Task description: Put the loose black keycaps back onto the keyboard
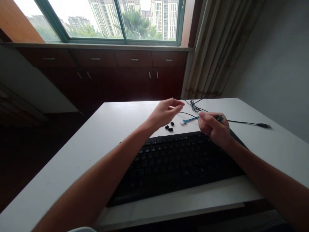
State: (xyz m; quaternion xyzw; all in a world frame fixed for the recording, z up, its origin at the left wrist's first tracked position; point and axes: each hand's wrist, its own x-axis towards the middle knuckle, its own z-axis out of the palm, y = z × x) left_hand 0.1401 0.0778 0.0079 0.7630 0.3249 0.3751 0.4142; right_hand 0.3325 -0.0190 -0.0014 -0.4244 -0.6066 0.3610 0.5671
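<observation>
A black keyboard (166, 167) lies at an angle on the white table in front of me. Over its far edge, my right hand (216, 129) is closed in a fist around a small dark, shiny thing (219, 118), part of which pokes out by the knuckles; its kind is unclear. My left hand (166, 111) is raised beyond the keyboard, thumb and forefinger tips brought together; anything between them is too small to make out. Several loose black keycaps (170, 129) lie below the left hand. A blue brush (191, 120) with pale bristles lies between the hands.
A thin black cable (194, 105) is bunched near the table's far edge, and a USB plug (263, 125) lies to the right. The white table (79, 164) ends before brown cabinets (111, 80) under a window. A curtain (212, 45) hangs at the right.
</observation>
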